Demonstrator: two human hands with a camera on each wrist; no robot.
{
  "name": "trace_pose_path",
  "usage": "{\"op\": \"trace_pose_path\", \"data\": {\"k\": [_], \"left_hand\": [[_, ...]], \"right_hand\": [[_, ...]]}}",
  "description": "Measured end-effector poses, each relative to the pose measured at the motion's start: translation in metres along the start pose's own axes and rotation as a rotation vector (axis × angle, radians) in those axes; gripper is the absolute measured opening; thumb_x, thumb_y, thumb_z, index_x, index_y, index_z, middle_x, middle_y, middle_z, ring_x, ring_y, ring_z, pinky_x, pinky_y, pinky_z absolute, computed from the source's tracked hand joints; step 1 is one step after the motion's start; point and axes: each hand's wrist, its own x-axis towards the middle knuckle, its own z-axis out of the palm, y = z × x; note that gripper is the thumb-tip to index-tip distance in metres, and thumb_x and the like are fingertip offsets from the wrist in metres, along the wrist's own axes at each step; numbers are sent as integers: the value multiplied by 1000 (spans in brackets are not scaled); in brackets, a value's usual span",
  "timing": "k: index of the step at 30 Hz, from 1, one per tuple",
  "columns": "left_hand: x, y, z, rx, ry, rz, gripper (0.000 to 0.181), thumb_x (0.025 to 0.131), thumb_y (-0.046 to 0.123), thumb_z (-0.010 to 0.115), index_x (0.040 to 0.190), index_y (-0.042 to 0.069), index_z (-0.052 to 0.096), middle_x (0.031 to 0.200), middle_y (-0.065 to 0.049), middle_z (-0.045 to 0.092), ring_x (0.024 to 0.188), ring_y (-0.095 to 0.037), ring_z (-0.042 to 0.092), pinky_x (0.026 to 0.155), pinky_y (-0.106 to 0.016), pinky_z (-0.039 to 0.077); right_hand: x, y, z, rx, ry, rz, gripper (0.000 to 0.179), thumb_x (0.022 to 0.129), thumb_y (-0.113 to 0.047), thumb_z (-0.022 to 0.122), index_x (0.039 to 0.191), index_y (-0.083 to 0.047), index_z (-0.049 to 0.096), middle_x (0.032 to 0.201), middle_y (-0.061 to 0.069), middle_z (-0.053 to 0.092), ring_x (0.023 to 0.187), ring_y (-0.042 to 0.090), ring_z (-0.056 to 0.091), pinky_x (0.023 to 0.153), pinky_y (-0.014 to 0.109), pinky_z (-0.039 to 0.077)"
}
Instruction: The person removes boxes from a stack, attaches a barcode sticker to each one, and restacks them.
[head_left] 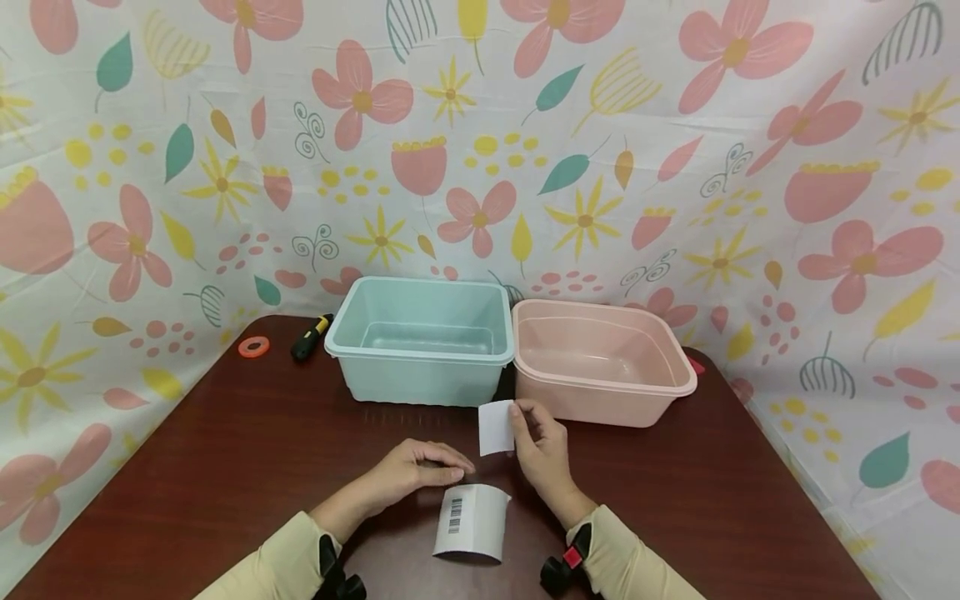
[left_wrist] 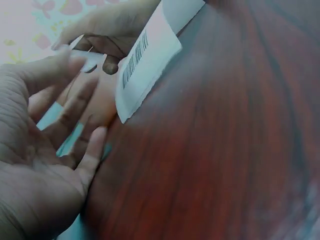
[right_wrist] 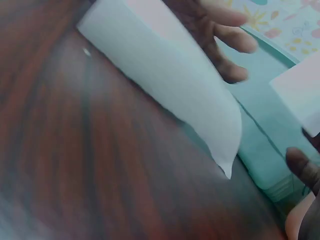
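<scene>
A small white slip of paper [head_left: 495, 428] is pinched at its right edge by my right hand [head_left: 543, 443], raised above the table in front of the bins. Below it, a curled white paper piece with a printed barcode [head_left: 483, 518] stands arched on the table. The left wrist view shows the barcode paper's torn-looking edge [left_wrist: 156, 82]; in the right wrist view its plain side [right_wrist: 175, 75] faces the camera. My left hand [head_left: 405, 473] hovers just behind this paper, its fingers loosely bent and holding nothing.
Behind the hands stand a light blue bin [head_left: 420, 382] and, right beside it, a pink bin [head_left: 592, 407]. Left of them lie a dark tool with a yellow end [head_left: 307, 342] and an orange ring [head_left: 246, 342]. Part of a red object [head_left: 697, 365] shows behind the pink bin.
</scene>
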Motion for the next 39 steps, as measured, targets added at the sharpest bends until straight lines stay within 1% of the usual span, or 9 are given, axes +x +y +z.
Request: {"op": "trace_pose_path", "data": {"k": [4,6,8,14,22,28,31,34,39], "left_hand": [[0,-1,-2,-52,38,26,27,101,23,63,112,2,76,104,-11,74,99,-20,64,81,-29,51],[-1,-1,-3,-105,54,17,32,103,26,58,115,1,75,100,-11,74,91,-18,62,74,-26,48],[0,0,-4,-174,86,-9,38,104,29,56,119,-1,72,98,-6,75,87,-16,58,69,-24,44],[1,4,-6,-342,193,-91,48,104,39,54,120,-4,70,97,-1,74,86,-15,56,70,-27,47],[0,2,-10,-427,265,-104,32,101,31,61,109,3,75,91,0,74,78,-12,56,65,-26,47],[-2,-2,-11,-445,282,-96,14,97,23,67,101,12,74,89,0,73,76,-11,57,63,-25,47],[-2,-2,-11,-451,286,-96,10,96,21,67,99,13,72,87,0,69,75,-11,57,63,-26,48],[-1,-2,-11,-455,263,-97,9,97,20,65,97,13,70,84,0,65,75,-12,57,63,-26,48],[-1,-1,-10,-421,211,-82,12,98,23,64,96,12,67,81,-2,59,75,-14,56,62,-27,45]], "right_hand": [[-2,-4,3,-11,-124,-37,9,97,10,58,101,7,64,71,22,64,44,37,56,41,33,51],[-3,-6,5,-15,-168,-80,10,95,12,59,101,6,65,78,20,67,44,34,58,42,29,51],[-3,-7,7,-16,-197,-124,13,93,14,60,100,5,66,83,19,68,45,32,59,43,28,51],[0,-5,10,15,-239,-247,21,86,22,62,99,6,66,90,18,69,52,25,62,46,32,53],[3,6,13,6,-282,-447,26,79,20,71,100,5,67,98,19,68,81,26,68,67,26,57],[1,19,14,19,-304,-503,24,81,9,77,101,2,67,101,19,68,88,25,66,65,27,57],[1,15,14,44,-304,-497,23,81,11,75,101,4,67,101,21,67,88,26,65,64,27,57],[1,5,13,43,-268,-432,20,82,15,69,100,6,66,99,22,66,85,26,65,62,25,55],[-1,-4,10,25,-227,-136,16,89,13,64,104,8,64,96,20,65,80,24,64,59,27,54]]}}
